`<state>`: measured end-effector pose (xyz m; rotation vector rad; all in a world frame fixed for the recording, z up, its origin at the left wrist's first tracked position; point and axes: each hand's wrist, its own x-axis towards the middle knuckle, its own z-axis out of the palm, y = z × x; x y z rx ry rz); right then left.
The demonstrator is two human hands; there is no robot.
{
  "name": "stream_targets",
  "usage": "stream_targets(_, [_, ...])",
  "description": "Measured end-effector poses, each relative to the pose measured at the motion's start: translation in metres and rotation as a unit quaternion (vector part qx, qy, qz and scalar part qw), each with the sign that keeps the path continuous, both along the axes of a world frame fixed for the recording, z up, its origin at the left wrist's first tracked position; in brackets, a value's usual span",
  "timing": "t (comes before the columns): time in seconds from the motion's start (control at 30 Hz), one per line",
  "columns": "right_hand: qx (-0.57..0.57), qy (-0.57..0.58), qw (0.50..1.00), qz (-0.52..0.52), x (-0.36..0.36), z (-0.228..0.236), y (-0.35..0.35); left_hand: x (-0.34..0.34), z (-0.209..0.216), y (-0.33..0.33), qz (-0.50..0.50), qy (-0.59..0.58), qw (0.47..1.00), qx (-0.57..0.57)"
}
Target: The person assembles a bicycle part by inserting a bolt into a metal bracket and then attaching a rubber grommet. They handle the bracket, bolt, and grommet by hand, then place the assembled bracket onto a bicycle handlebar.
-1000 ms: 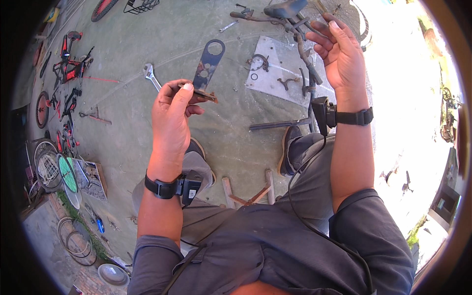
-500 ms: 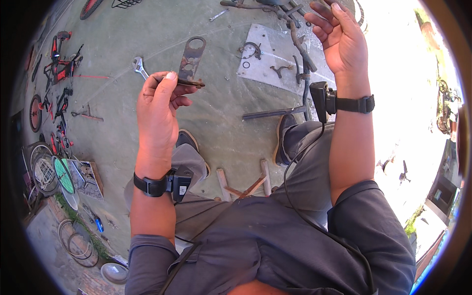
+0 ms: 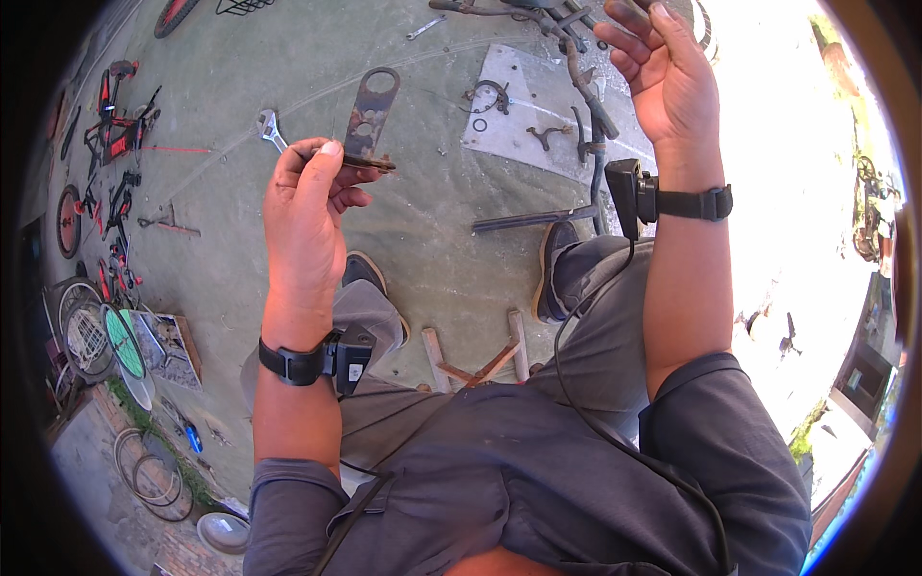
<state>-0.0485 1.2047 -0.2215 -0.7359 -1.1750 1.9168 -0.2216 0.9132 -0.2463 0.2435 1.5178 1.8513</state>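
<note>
My left hand (image 3: 309,216) pinches a rusty flat metal bracket (image 3: 373,101) between thumb and fingers. A round hole shows at the bracket's upper end, and its lower end bends towards me. Raised at the upper right is my right hand (image 3: 675,96), palm partly turned up, its fingers apart and nothing visible in them. Closest to that hand is a worn bicycle frame with a curved tube (image 3: 573,72), beside its fingers. An adjustable wrench (image 3: 270,130) lies on the floor just beyond my left hand.
A pale board (image 3: 509,144) carries a ring-shaped part (image 3: 492,94) and a forked metal part (image 3: 548,136). Near my shoes lies a dark bar (image 3: 534,220). Further off are a spanner (image 3: 425,27), a red-black bicycle (image 3: 120,146) and wheels (image 3: 84,326). Wooden legs (image 3: 492,365) stand between my knees.
My left hand and the bracket have shifted very slightly left and away from me. My right hand has kept its place.
</note>
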Motion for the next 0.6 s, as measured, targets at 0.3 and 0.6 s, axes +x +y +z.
stream_targets(0.3, [0.030,-0.159,0.984,0.080,-0.008,-0.062,0.002,-0.004,-0.003,-0.007,0.046,-0.018,0.999,-0.009])
stream_targets(0.6, [0.137,-0.542,0.777,0.289,-0.015,-0.233,-0.029,-0.002,-0.013,-0.019,-0.004,-0.077,0.996,-0.045])
